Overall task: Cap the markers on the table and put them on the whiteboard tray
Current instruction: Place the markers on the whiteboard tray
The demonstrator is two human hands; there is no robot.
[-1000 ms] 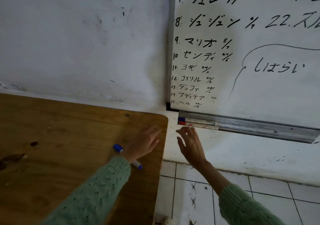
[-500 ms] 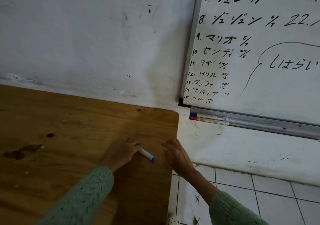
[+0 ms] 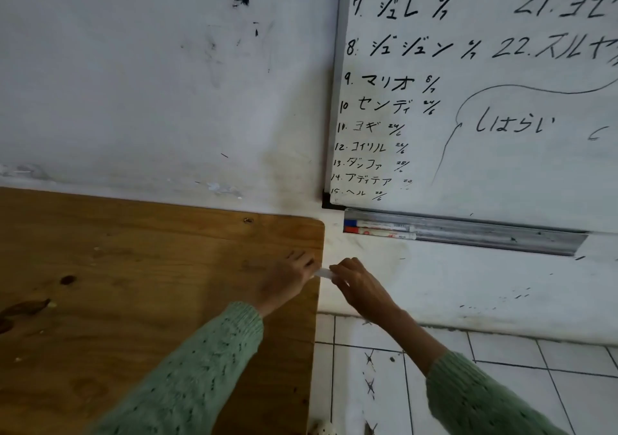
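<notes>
Both hands met at the desk (image 3: 133, 267) corner, the left hand (image 3: 287, 279) and right hand (image 3: 359, 284) each pinching an end of a white marker (image 3: 323, 272). Two capped markers (image 3: 378, 230) lay in the whiteboard tray (image 3: 485, 237).

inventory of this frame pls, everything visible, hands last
table: 1, brown wood, left half, against the wall
whiteboard: 1, white with black handwriting, upper right on the wall
whiteboard tray: 1, grey metal, along the board's lower edge
markers in tray: 2, white barrels, blue-capped marker behind, red-capped marker in front, both at the tray's left end
held marker: 1, white barrel, only a short part shows between the hands at the table's right edge; cap hidden
wall: 1, white, scuffed
floor tiles: white, lower right
sleeves: 2, green knit
left hand: 1, closed on the held marker
right hand: 1, closed on its other end
</notes>
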